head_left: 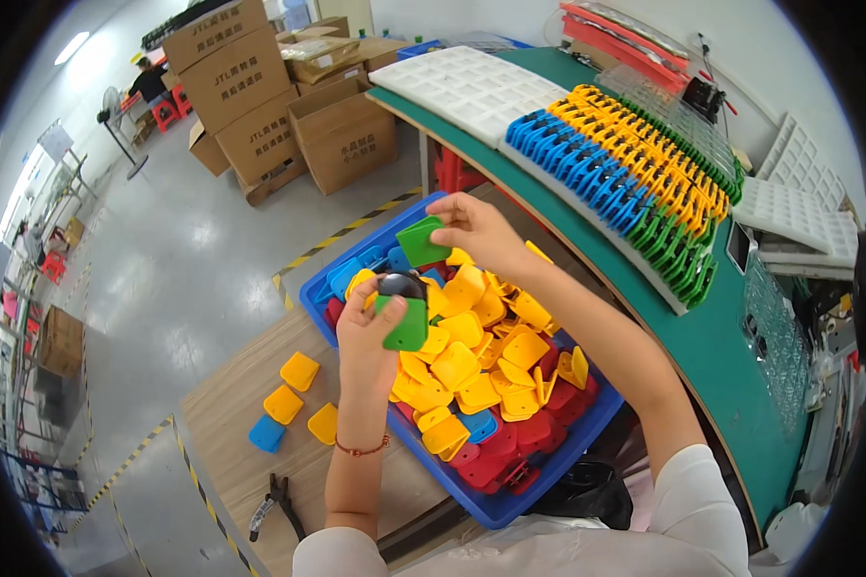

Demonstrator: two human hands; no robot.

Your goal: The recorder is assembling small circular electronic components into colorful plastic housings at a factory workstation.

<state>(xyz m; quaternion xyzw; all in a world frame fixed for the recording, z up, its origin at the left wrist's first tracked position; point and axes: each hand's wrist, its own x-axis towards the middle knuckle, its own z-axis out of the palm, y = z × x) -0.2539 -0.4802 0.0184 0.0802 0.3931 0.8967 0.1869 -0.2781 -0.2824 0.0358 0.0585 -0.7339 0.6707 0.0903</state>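
My left hand (361, 332) pinches a flat green plastic piece (410, 328) with rounded corners; a dark, shiny domed part (401, 285) rises behind its top edge. Just above and to the right, my right hand (483, 231) grips another green plate (418, 242) by its edge. Both hands are over a blue bin (486, 507) heaped with yellow plates (457, 365). Red pieces (496, 460) lie at its near end, and a few blue ones (478, 424) show among them. How the dark part meets the green piece is hidden by my fingers.
On the wooden table (231, 389) lie a few yellow plates (299, 371), a blue plate (267, 434) and black-handled cutters (281, 502). The green-topped table (731, 337) at right carries white trays (467, 79) and rows of blue, yellow and green assemblies (625, 159). Cardboard boxes (342, 139) stand beyond.
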